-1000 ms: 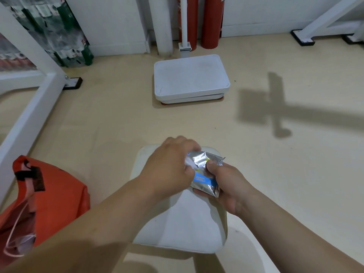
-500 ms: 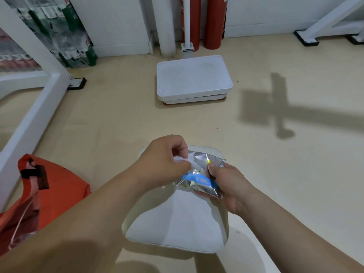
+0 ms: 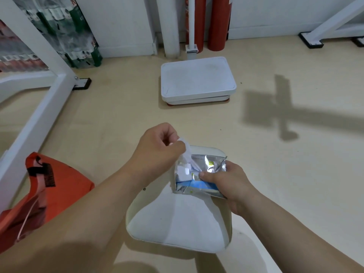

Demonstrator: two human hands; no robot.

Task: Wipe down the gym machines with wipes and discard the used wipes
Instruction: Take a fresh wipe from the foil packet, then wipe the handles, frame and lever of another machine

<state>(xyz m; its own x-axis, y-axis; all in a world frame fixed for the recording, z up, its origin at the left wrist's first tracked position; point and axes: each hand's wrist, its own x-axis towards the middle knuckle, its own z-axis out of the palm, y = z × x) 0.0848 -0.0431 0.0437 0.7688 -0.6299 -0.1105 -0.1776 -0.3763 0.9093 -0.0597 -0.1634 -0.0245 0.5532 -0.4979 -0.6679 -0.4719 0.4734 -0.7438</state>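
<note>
My right hand grips a silver and blue pack of wipes just above a white padded machine seat. My left hand pinches a white wipe that stretches up out of the pack's opening. Part of the wipe is hidden behind my left fingers.
A white platform lies on the beige floor ahead, with a white post and two red cylinders behind it. White frame bars run along the left. An orange bag sits at the lower left. Another white frame foot stands far right.
My left hand has risen up and away from the pack, drawing a white wipe out of its opening. My right hand kept hold of the pack.
</note>
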